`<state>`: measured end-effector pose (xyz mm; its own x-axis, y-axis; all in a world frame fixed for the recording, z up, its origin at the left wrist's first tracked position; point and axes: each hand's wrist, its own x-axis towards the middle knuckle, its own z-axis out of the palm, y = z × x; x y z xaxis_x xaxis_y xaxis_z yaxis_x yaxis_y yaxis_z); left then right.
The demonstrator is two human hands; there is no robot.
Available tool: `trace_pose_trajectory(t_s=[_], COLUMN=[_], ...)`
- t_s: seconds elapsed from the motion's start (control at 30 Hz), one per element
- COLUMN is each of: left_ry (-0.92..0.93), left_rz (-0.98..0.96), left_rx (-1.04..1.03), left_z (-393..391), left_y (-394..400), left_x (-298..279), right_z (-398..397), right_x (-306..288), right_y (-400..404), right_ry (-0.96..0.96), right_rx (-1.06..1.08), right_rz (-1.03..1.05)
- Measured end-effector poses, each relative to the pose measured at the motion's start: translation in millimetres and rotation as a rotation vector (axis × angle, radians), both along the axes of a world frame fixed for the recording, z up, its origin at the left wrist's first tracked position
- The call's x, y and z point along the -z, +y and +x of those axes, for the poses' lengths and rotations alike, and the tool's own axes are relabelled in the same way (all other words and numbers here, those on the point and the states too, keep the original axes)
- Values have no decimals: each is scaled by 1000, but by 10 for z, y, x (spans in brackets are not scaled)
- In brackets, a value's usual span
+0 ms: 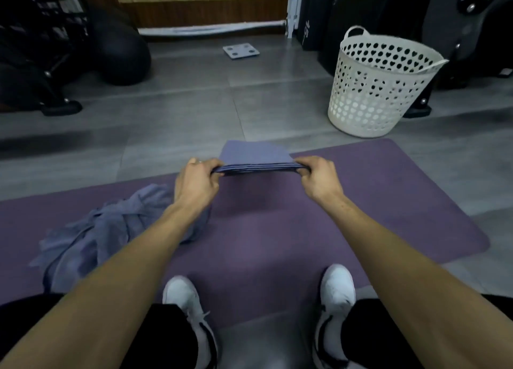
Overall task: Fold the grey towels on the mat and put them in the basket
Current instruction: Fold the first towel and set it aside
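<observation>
A folded grey towel (254, 156) hangs flat in the air above the far part of the purple mat (374, 202). My left hand (195, 182) pinches its near left corner and my right hand (319, 178) pinches its near right corner. A crumpled heap of grey towels (105, 230) lies on the mat to the left, partly under my left forearm. The white perforated basket (380, 83) stands on the floor beyond the mat at the far right, tilted slightly; I cannot see what is inside it.
My two white shoes (337, 288) rest on the mat's near edge. A small bathroom scale (241, 51) lies on the grey floor far ahead. Dark exercise equipment (55, 49) stands at the far left, and more behind the basket.
</observation>
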<state>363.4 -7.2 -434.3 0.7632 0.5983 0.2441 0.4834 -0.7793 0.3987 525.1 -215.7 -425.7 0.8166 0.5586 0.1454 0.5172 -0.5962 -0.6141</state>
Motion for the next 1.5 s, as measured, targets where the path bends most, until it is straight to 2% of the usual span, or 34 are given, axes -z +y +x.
trace_pose_trajectory(t_s=[0.07,0.13,0.2,0.27,0.4,0.53,0.6,0.87,0.97,1.17,1.37,1.5], left_ry=[66,196,350,410,393,265,209,195,279,230,91,140], left_rz=[-41,-48,-37,-99,-356,-662,-754,-707,-714,-696,-569,-465], left_rx=[31,86,176,237,177,39,-28,-166,-199,-223,-236,-274], left_z=[-275,-571,-821,-985,-1026,-860,-719,117,392,498,473,474], left_y=[-217,-435,-618,-721,-754,-696,-625,-125,47,53,-61,-171], left_x=[353,663,883,1003,1116,1267,1385,2227,2593,2997,3062,3025], right_z=[-221,-440,-625,-764,-839,-727,-605,128,349,432,362,335], right_x=[325,605,809,956,1087,1178,1279,1931,2283,2803,2965,3020], right_y=[-243,-491,-695,-834,-920,-873,-813,-253,-28,104,105,101], right_ry=[38,94,152,194,302,408,466,596,637,676,554,467], right_rx=[-36,-95,-174,-215,-209,-137,-75,49,73,181,248,176], right_rz=[-101,-292,-492,-593,-609,-553,-522,-429,-414,-315,-132,-210])
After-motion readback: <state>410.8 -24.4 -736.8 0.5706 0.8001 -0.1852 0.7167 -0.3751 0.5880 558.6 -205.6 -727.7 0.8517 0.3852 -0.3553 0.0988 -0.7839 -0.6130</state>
